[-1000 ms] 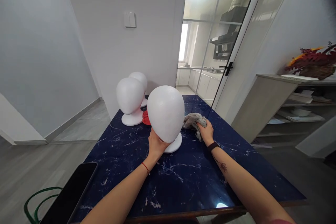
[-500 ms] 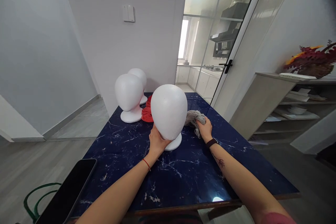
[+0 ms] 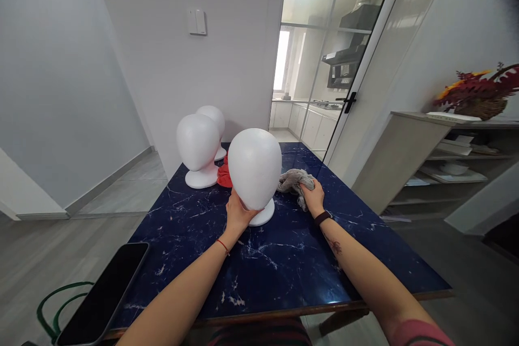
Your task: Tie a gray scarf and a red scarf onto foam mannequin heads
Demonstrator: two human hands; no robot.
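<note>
Our left hand (image 3: 239, 212) grasps a white mannequin head (image 3: 254, 166) under its chin, about midway between the surface's (image 3: 284, 259) side edges; our right hand (image 3: 315, 198) clutches a crumpled grey cloth (image 3: 293, 178) nearer the right one.

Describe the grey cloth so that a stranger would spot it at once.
Start at the dark blue, white-veined table and find the frontmost white mannequin head on it. Just right of that head lies a crumpled cloth, gripped by the right hand. Grey sets it apart from the white heads and red fabric.
</note>
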